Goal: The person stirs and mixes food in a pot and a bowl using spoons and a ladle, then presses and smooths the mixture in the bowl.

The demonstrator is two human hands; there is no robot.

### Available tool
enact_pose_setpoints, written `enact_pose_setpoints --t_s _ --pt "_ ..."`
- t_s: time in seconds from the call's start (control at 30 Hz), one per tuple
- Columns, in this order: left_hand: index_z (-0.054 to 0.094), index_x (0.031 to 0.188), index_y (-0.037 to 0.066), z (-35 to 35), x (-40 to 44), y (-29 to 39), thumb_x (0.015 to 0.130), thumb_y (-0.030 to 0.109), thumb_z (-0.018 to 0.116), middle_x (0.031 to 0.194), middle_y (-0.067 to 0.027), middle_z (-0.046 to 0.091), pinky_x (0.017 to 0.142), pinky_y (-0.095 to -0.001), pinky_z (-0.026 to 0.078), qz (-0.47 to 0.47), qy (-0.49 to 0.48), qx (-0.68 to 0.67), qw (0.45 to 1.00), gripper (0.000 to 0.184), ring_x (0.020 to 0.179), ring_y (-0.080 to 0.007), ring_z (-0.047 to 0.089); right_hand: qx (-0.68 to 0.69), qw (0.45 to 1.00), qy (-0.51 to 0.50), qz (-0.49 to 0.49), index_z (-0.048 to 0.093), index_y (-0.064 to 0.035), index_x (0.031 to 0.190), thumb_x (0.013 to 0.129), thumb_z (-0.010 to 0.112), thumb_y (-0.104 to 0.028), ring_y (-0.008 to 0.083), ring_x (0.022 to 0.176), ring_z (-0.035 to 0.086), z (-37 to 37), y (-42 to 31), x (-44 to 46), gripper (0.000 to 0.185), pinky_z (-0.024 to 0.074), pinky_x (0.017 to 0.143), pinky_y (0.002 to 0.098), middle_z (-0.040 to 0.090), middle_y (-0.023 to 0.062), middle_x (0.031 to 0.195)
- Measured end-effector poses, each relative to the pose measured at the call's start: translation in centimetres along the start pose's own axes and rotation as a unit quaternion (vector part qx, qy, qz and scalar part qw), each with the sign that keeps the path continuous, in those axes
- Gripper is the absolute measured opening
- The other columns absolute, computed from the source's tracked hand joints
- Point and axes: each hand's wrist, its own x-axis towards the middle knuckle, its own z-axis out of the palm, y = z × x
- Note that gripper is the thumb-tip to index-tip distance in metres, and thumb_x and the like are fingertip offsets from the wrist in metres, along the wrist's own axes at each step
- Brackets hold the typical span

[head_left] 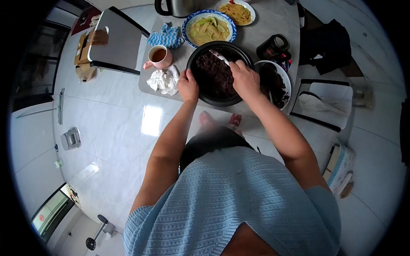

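Observation:
A round black pot (pixel 204 96) stands at the table's front edge, filled with dark, crumbly food (pixel 211 72). My left hand (pixel 188 85) grips the pot's left rim, thumb on top. My right hand (pixel 245 80) is closed around the handle of a white spoon (pixel 218 56), which reaches over the dark food; part of the spoon is hidden under my fingers. To the right of the pot, a white plate (pixel 287 81) carries more of the dark food, partly hidden by my right forearm.
Behind the pot are a blue-rimmed bowl (pixel 186 32), a plate of noodles (pixel 237 13) and a kettle (pixel 181 7). A pink mug (pixel 162 57), crumpled tissue (pixel 164 81) and blue cloth (pixel 165 36) lie left. A dark jar (pixel 273 46) stands right. Chairs (pixel 116 40) flank the table.

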Motion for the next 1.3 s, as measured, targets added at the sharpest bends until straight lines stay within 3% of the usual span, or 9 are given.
enact_pose_setpoints --t_s 0.27,0.37,0.53,0.67,0.77,0.9,1.0,1.1,1.3 --pt "0.062 0.099 -0.001 -0.4 -0.1 0.6 0.091 0.028 0.048 0.083 -0.0218 0.064 0.069 -0.0372 0.047 -0.028 -0.026 0.012 0.999 0.033 0.076 -0.0342 0.062 -0.062 0.974 -0.151 -0.155 0.051 -0.0026 0.087 0.082 0.05 -0.011 0.0286 0.074 0.061 0.6 1.2 -1.7 0.01 0.0501 0.062 0.0414 0.057 0.0123 0.081" --pt "0.062 0.099 -0.001 -0.2 -0.1 0.6 0.092 0.029 0.048 0.083 -0.022 0.064 0.07 -0.0376 0.047 -0.025 -0.01 0.027 0.999 0.034 0.077 -0.0351 0.062 -0.104 0.954 -0.2 -0.196 0.055 -0.0047 0.098 0.072 0.055 -0.005 0.0254 0.074 0.06 -1.3 1.9 -3.0 0.026 0.0502 0.063 0.0366 0.05 0.0084 0.086" --pt "0.063 0.099 -0.001 -0.3 -0.1 0.4 0.091 0.03 0.049 0.083 -0.0219 0.064 0.069 -0.0377 0.047 -0.023 -0.011 0.023 0.999 0.034 0.077 -0.0345 0.063 -0.085 0.983 -0.123 -0.106 0.055 -0.004 0.108 0.069 0.058 -0.002 0.0277 0.075 0.061 -2.9 1.1 -1.8 0.038 0.0502 0.063 0.0388 0.051 0.0113 0.089" --pt "0.063 0.097 -0.002 0.1 0.1 -0.3 0.091 0.029 0.05 0.081 -0.0219 0.064 0.069 -0.0371 0.047 -0.021 -0.004 0.013 1.0 0.034 0.075 -0.0319 0.063 -0.096 0.981 -0.162 -0.038 0.056 0.0008 0.099 0.081 0.051 -0.007 0.0272 0.066 0.062 0.1 1.0 -1.5 0.02 0.0511 0.058 0.039 0.053 0.0126 0.087" --pt "0.063 0.096 -0.002 0.3 0.0 -0.3 0.091 0.029 0.051 0.077 -0.0207 0.064 0.067 -0.0357 0.047 -0.011 0.008 -0.003 1.0 0.034 0.07 -0.0291 0.062 -0.147 0.967 -0.18 -0.108 0.054 0.006 0.099 0.079 0.052 -0.006 0.0238 0.058 0.063 1.1 -0.4 -4.5 0.023 0.0502 0.047 0.0357 0.053 0.015 0.086" --pt "0.062 0.095 0.002 0.2 0.1 -0.9 0.091 0.029 0.049 0.078 -0.0203 0.063 0.065 -0.0392 0.046 -0.011 -0.01 0.001 1.0 0.03 0.072 -0.0365 0.061 -0.137 0.968 -0.181 -0.108 0.052 0.0095 0.104 0.077 0.053 -0.003 0.0236 0.06 0.063 1.1 -1.4 -7.1 0.03 0.052 0.05 0.0323 0.053 0.0138 0.086" --pt "0.062 0.096 0.002 0.5 0.3 -1.1 0.092 0.029 0.049 0.079 -0.0196 0.063 0.066 -0.0385 0.046 -0.013 -0.019 0.002 1.0 0.03 0.073 -0.0348 0.061 -0.114 0.975 -0.178 -0.07 0.05 0.0062 0.111 0.079 0.056 -0.01 0.0255 0.069 0.063 0.7 -1.7 -7.2 0.037 0.0522 0.057 0.0338 0.053 0.0135 0.089" --pt "0.062 0.097 0.001 0.4 0.2 -1.4 0.093 0.03 0.048 0.083 -0.0186 0.064 0.069 -0.037 0.046 -0.009 -0.017 -0.035 0.999 0.032 0.075 -0.0316 0.06 0.024 0.978 -0.205 0.042 0.047 -0.0054 0.12 0.079 0.061 -0.032 0.0302 0.09 0.056 -2.8 -2.5 -7.3 0.05 0.0475 0.075 0.0422 0.051 0.0153 0.1" --pt "0.06 0.097 -0.004 0.0 0.7 -3.2 0.094 0.039 0.041 0.084 -0.0166 0.063 0.073 -0.0337 0.044 -0.029 -0.059 -0.06 0.996 0.047 0.077 -0.0243 0.057 -0.043 0.956 -0.078 0.28 0.046 -0.0076 0.119 0.081 0.06 -0.026 0.0382 0.099 0.055 -3.1 5.2 -16.2 0.044 0.0443 0.083 0.0465 0.052 0.0173 0.113"
